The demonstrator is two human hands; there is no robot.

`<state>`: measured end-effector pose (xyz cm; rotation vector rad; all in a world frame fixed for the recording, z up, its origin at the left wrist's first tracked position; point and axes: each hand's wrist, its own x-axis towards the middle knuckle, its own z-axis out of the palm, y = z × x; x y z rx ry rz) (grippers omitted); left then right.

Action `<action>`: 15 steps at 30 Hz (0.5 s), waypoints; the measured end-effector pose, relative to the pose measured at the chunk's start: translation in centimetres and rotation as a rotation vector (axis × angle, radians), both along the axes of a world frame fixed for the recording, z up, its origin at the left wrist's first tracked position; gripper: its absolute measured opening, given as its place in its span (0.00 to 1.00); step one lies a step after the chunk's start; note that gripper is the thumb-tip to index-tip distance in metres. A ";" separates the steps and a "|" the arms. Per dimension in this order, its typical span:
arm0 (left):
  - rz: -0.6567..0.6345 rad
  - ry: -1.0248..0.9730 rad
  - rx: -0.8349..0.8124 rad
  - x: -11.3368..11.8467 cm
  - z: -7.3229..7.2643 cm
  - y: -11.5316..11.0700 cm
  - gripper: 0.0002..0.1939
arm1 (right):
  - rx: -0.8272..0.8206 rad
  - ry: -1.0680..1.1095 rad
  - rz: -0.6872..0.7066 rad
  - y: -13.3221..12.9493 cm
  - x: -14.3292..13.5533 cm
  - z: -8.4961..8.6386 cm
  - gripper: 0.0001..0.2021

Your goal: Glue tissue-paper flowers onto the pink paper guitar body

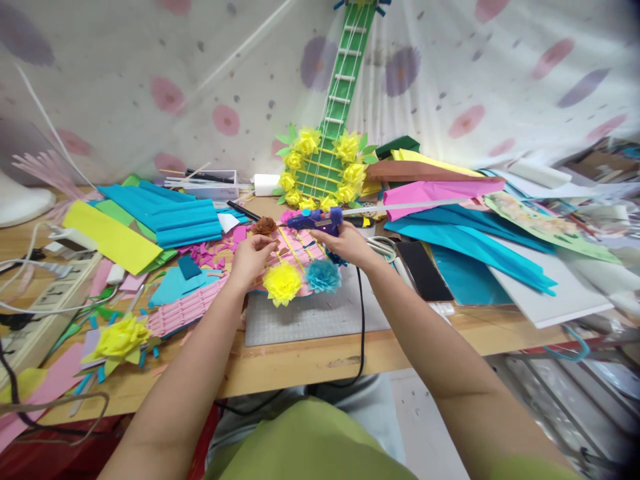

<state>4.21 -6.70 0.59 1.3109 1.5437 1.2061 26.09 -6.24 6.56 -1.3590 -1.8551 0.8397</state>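
In my right hand (345,241) is a blue hot glue gun (313,220), its nozzle pointing left with a white glue stick (400,205) out of its back. My left hand (253,257) is closed at a brown paper flower (264,227), fingers pinched just under it, close to the nozzle. Beneath both hands lies a pink paper guitar (295,257), its neck reaching lower left. A yellow paper flower (283,283) and a blue paper flower (324,275) sit on its near edge. Another yellow flower (123,340) is at the neck's end.
A green paper guitar (325,167) with yellow flowers leans on the curtain behind. Crepe paper sheets (470,243) and a black phone (425,270) lie to the right. A power strip (50,313) and cables are on the left. A grey cutting mat (310,323) lies under the pink guitar.
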 end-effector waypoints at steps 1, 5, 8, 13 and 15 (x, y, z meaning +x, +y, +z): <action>0.010 0.000 0.009 -0.1 0.1 0.0 0.09 | 0.020 0.034 -0.038 0.1 0.6 -0.2 0.20; 0.089 0.020 0.035 -0.7 0.8 -0.2 0.09 | 0.110 0.116 -0.236 0.6 3.8 -1.3 0.22; 0.151 0.001 0.070 -1.0 1.5 -0.2 0.10 | 0.157 0.090 -0.429 1.1 6.6 -2.7 0.23; 0.214 -0.115 0.104 -0.8 1.9 0.0 0.10 | 0.046 -0.148 -0.627 1.8 9.0 -5.9 0.25; 0.226 -0.149 0.113 -0.6 1.9 0.0 0.11 | -0.020 -0.287 -0.615 2.1 8.9 -7.1 0.24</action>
